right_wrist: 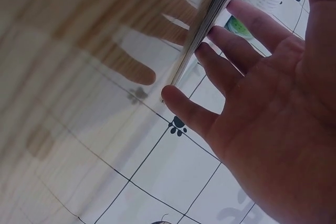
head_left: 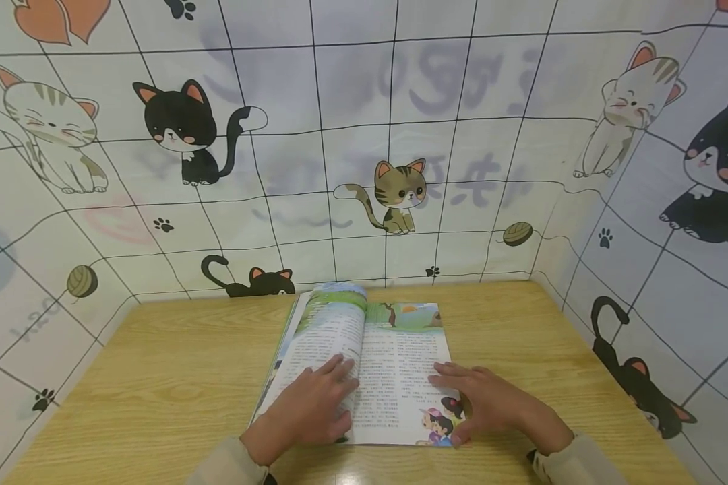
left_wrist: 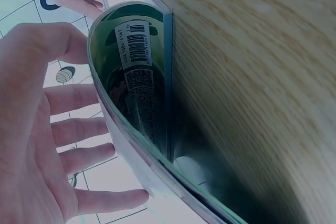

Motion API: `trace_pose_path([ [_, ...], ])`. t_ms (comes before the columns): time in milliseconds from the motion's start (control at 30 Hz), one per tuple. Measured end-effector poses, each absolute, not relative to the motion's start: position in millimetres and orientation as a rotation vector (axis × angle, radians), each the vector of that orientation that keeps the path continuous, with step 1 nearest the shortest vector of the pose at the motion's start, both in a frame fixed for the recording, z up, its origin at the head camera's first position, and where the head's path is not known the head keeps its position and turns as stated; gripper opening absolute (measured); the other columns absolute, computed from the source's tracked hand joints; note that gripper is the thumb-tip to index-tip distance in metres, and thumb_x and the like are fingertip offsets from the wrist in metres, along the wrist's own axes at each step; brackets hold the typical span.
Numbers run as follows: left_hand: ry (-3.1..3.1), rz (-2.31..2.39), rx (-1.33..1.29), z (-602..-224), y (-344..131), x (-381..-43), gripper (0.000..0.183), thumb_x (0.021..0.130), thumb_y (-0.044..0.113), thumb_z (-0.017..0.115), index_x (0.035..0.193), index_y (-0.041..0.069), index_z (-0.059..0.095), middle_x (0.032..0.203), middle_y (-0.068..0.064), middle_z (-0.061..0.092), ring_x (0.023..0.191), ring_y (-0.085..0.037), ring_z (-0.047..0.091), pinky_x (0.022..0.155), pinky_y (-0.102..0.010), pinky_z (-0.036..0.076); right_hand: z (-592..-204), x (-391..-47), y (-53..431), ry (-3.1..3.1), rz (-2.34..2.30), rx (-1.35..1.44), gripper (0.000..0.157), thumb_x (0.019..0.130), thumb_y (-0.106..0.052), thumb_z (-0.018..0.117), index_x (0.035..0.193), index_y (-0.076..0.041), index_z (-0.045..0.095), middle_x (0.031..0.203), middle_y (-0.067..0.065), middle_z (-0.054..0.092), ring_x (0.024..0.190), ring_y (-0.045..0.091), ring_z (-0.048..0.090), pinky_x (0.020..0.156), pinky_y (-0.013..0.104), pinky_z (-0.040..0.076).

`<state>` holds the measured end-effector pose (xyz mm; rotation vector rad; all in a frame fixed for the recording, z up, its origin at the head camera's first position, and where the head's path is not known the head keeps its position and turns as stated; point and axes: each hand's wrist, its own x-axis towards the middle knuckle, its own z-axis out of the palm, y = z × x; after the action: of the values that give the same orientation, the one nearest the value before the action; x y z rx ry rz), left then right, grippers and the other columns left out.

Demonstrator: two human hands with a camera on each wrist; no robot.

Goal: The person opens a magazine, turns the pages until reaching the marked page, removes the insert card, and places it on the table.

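An illustrated magazine (head_left: 379, 377) lies open on the wooden table, its left pages bowed up near the spine. My left hand (head_left: 312, 404) rests on the left page with its fingers spread. In the left wrist view, that side of the magazine (left_wrist: 113, 114) curves off the table, showing a barcode (left_wrist: 138, 45) on its back cover. The right hand (head_left: 491, 401) touches the right page near its outer edge, beside a printed picture of children (head_left: 438, 428). Seen from the right wrist, the fingers (right_wrist: 223, 66) lie loosely extended along the page edges.
The wooden table (head_left: 176, 377) extends to both sides of the magazine. Behind it and at both sides stand white walls (head_left: 291, 168) with a grid and printed cats. Beige sleeves (head_left: 233, 465) cover the forearms.
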<state>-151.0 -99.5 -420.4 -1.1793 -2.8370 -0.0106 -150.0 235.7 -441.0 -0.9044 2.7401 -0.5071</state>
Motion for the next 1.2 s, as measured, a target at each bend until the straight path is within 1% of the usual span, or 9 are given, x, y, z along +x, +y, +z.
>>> trace_pose_path([
  [233,-2.694,-0.045,-1.232,-424,-92,-153,0.044,0.084,0.048,0.054,0.116,0.020,0.063,0.133,-0.007,0.050,0.125,-0.028,0.044,0.081,-0.052,0.047,-441,-153,235,2.741,-0.483,-0.875,0.091,0.061,-0.068,0.065,0.136,-0.019,0.047,0.143,0.006,0.040,0.130,0.028,0.037,0.098,0.056,0.030],
  [367,-2.672,-0.007,-1.283,-426,-84,-152,0.052,0.084,0.059,0.050,0.119,0.022,0.062,0.134,-0.006,0.050,0.125,-0.027,0.044,0.088,-0.053,0.043,-439,-155,233,2.764,-0.481,-0.868,0.087,0.064,-0.067,0.064,0.134,-0.018,0.050,0.140,0.005,0.044,0.128,0.027,0.040,0.098,0.055,0.030],
  [500,-2.706,0.046,-1.314,-428,-76,-151,0.067,0.078,0.074,0.042,0.121,0.025,0.060,0.136,-0.004,0.049,0.127,-0.027,0.041,0.096,-0.056,0.036,-437,-155,230,2.818,-0.472,-0.825,0.085,0.065,-0.069,0.062,0.134,-0.021,0.049,0.139,0.003,0.045,0.127,0.026,0.040,0.100,0.053,0.030],
  [600,-2.703,0.068,-1.325,-429,-72,-150,0.072,0.074,0.078,0.043,0.122,0.026,0.058,0.135,-0.003,0.049,0.127,-0.026,0.042,0.096,-0.055,0.036,-435,-156,227,2.877,-0.469,-0.821,0.083,0.067,-0.071,0.060,0.134,-0.023,0.048,0.138,0.002,0.045,0.127,0.026,0.040,0.101,0.053,0.029],
  [667,-2.685,0.083,-1.329,-428,-70,-150,0.071,0.074,0.075,0.047,0.124,0.025,0.057,0.135,-0.003,0.049,0.126,-0.026,0.043,0.096,-0.054,0.037,-432,-157,226,2.916,-0.479,-0.851,0.083,0.067,-0.071,0.059,0.134,-0.023,0.048,0.137,0.003,0.046,0.127,0.025,0.041,0.101,0.053,0.030],
  [833,-2.642,0.096,-1.336,-426,-69,-151,0.067,0.079,0.059,0.058,0.134,0.023,0.046,0.135,-0.003,0.049,0.124,-0.024,0.045,0.095,-0.050,0.039,-427,-158,224,2.986,-0.515,-0.896,0.083,0.069,-0.072,0.057,0.135,-0.023,0.047,0.135,0.000,0.049,0.125,0.023,0.043,0.099,0.053,0.032],
  [967,-2.608,0.059,-1.345,-425,-69,-151,0.076,0.079,0.050,0.063,0.143,0.022,0.033,0.139,-0.004,0.045,0.126,-0.022,0.043,0.095,-0.048,0.041,-425,-158,224,2.984,-0.581,-0.840,0.074,0.077,-0.069,0.052,0.136,-0.026,0.046,0.135,-0.005,0.048,0.125,0.020,0.043,0.099,0.053,0.032],
  [1067,-2.577,0.034,-1.353,-424,-70,-151,0.089,0.077,0.047,0.068,0.148,0.023,0.020,0.146,-0.003,0.034,0.132,-0.021,0.035,0.099,-0.047,0.038,-424,-157,225,2.954,-0.662,-0.799,0.059,0.088,-0.058,0.045,0.138,-0.026,0.044,0.138,-0.003,0.046,0.127,0.021,0.041,0.100,0.054,0.031],
  [1200,-2.518,0.036,-1.378,-422,-70,-151,0.103,0.073,0.044,0.073,0.150,0.025,0.007,0.154,0.000,0.013,0.140,-0.020,0.016,0.107,-0.046,0.026,-423,-157,226,2.924,-0.779,-0.776,0.047,0.098,-0.041,0.036,0.141,-0.023,0.039,0.142,0.000,0.042,0.129,0.025,0.038,0.101,0.055,0.028],
])
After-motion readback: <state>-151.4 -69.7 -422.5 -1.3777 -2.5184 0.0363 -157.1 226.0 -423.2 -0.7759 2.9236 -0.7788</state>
